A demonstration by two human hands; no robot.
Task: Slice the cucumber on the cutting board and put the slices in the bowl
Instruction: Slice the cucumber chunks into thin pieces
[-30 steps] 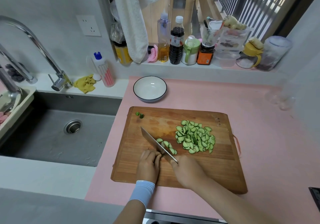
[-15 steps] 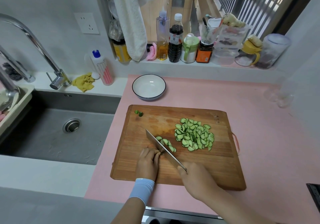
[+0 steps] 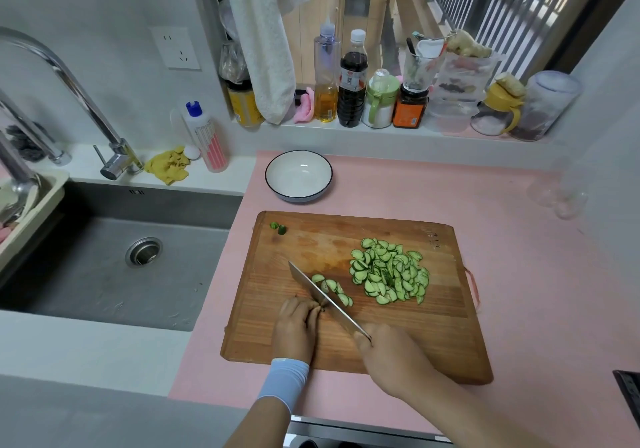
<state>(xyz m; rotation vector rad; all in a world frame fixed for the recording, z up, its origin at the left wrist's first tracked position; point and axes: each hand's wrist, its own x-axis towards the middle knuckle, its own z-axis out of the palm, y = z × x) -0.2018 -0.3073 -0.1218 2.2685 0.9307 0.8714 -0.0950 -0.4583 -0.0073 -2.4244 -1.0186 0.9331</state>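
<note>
Over the cutting board now, which lies on the pink counter. The right hand, at 5 o'clock on the board, is wrapped around the handle of the knife, a firm closed grip. The blade runs on a diagonal up toward 10 o'clock, with its edge down on the wood.

The left hand sits at 7 o'clock, fingers curled under, knuckles right against the flat of the blade. Any uncut cucumber is hidden beneath those fingers, so I cannot tell whether they grip anything.

On the other side of the blade, a short row of fresh slices lies fanned out just beside the steel. Further out, at 2 o'clock from the board's centre, is the big pile of slices, half-moons heaped loosely on the wood. At the far left corner, 11 o'clock, lie 2 cut-off ends, well apart from everything else.

The bowl, white with a dark rim, sits off the board at 12 o'clock from that corner, with no slices in it yet.

Out at 9 o'clock is the steel sink, with the faucet arching over it and a yellow cloth on the ledge behind.
</note>
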